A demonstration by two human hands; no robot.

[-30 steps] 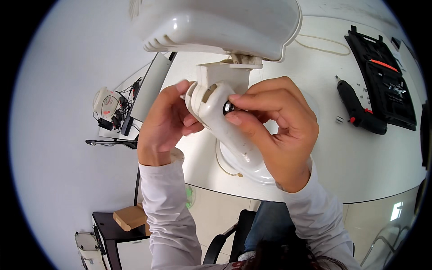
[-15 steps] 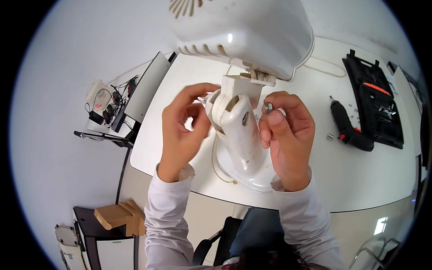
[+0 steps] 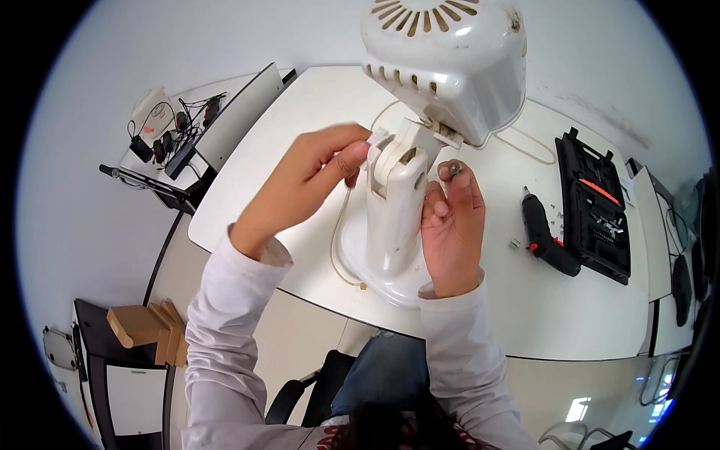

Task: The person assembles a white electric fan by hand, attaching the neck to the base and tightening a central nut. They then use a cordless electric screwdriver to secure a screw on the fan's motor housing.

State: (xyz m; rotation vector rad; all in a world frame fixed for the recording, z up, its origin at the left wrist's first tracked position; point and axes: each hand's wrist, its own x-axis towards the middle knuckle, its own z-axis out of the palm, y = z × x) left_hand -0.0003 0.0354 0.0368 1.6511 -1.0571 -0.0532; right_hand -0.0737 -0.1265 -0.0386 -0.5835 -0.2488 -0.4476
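A white desk fan's motor housing (image 3: 450, 75) tilts over its stand (image 3: 390, 232), joined at a slotted hinge on the neck (image 3: 411, 150). My left hand (image 3: 315, 165) is closed at the left of this hinge, thumb and fingers on a small white plastic knob (image 3: 378, 139). What its fingertips touch behind the knob is hidden. To the right of the neck, my right hand (image 3: 457, 225) pinches a small metal nut (image 3: 455, 169) between thumb and fingertip, apart from the stand. A round hole shows in the neck's right side.
On the white table (image 3: 480, 322), a black cordless screwdriver (image 3: 546, 236) lies right of the fan, beside an open black tool case (image 3: 596, 210) and small metal parts (image 3: 515, 244). A pale cord (image 3: 336, 244) curves around the base. Cables (image 3: 187, 124) lie on a side desk.
The view has shifted, so the fan housing shows more of its vented back. My right hand has turned its palm upward with the nut. My left hand's fingers have closed in on the knob.
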